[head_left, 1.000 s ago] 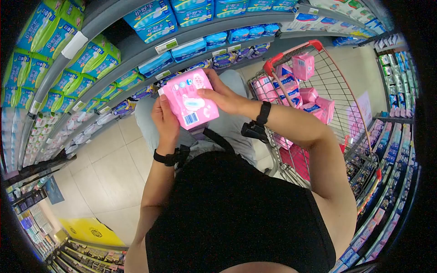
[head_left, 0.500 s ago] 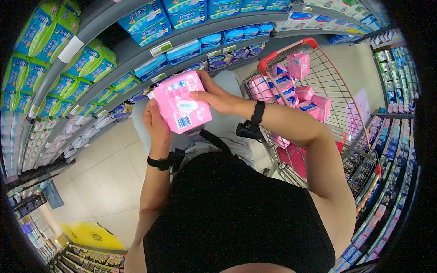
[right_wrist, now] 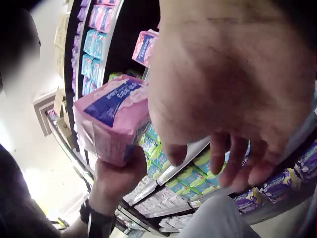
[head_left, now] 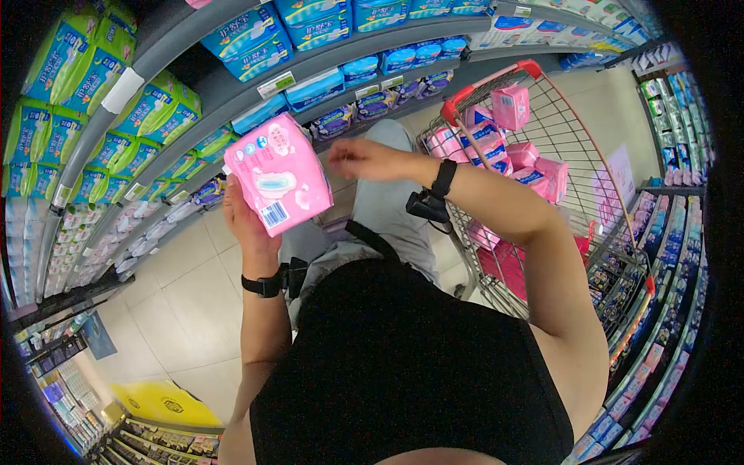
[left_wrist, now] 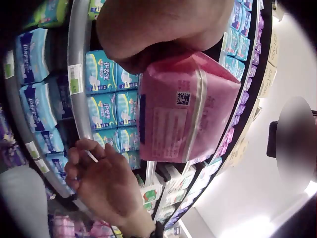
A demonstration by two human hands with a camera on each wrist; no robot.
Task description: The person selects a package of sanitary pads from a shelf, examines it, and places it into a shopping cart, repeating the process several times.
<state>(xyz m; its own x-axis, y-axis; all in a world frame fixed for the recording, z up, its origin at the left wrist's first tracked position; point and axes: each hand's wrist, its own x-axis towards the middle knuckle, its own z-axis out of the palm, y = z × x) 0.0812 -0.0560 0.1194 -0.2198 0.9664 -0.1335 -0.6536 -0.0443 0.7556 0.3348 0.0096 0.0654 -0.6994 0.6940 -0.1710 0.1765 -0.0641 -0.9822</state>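
A pink pack of sanitary pads (head_left: 271, 174), printed with a pad picture and a barcode, is held by my left hand (head_left: 252, 225) at its lower left side. The left wrist view shows the pack's pink end (left_wrist: 188, 114) with a seam and a small square code. My right hand (head_left: 380, 163) is apart from the pack, to its right, with loosely bent fingers and nothing in them. Its bare palm (right_wrist: 223, 89) fills much of the right wrist view, where the pack's blue label (right_wrist: 114, 106) also shows.
A wire shopping cart with a red rim (head_left: 463, 99) stands on the right, holding several pink packs (head_left: 511, 107). Shelves ahead carry blue packs (head_left: 318, 31) and purple packs (head_left: 333, 120). Green packs (head_left: 77, 70) fill the left shelves.
My right hand has let go of the pack and drawn away to the right. The left hand has carried the pack leftward and tilted it a little.
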